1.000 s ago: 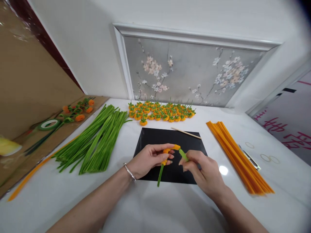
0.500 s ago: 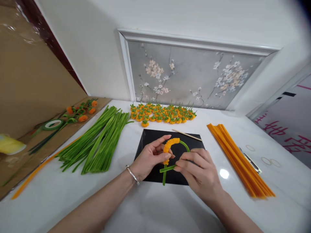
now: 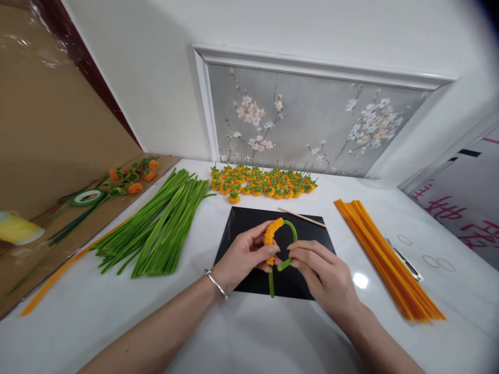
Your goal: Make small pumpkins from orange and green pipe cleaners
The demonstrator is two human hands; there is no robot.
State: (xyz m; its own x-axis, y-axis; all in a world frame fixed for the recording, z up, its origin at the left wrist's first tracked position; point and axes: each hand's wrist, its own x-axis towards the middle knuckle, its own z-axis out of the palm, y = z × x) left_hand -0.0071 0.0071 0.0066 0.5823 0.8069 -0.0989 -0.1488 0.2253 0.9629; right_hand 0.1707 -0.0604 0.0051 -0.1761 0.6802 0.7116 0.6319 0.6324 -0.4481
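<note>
My left hand (image 3: 249, 252) is closed on an orange coil of pipe cleaner (image 3: 270, 236), with the thumb pressed over its lower part. Through the coil runs a green pipe cleaner (image 3: 294, 232), which arches out of the coil's top and hangs straight below it. My right hand (image 3: 323, 267) pinches the arched green end between thumb and fingers, its short tip pointing back left toward the coil. Both hands are above a black mat (image 3: 253, 283). A thin wooden stick (image 3: 302, 217) rests along the mat's far right edge.
Loose green pipe cleaners (image 3: 163, 234) lie to the left and orange ones (image 3: 384, 254) to the right. Small orange-and-green pompom shapes (image 3: 265, 182) stand in rows at the back. Green tape (image 3: 88, 198) is on the cardboard. Tweezers (image 3: 407, 265) and rubber bands (image 3: 431, 262) sit far right.
My right hand has pulled the green end downward and inward, so its arch is narrower and its tip no longer crosses the lower green tail. The orange coil stands more upright.
</note>
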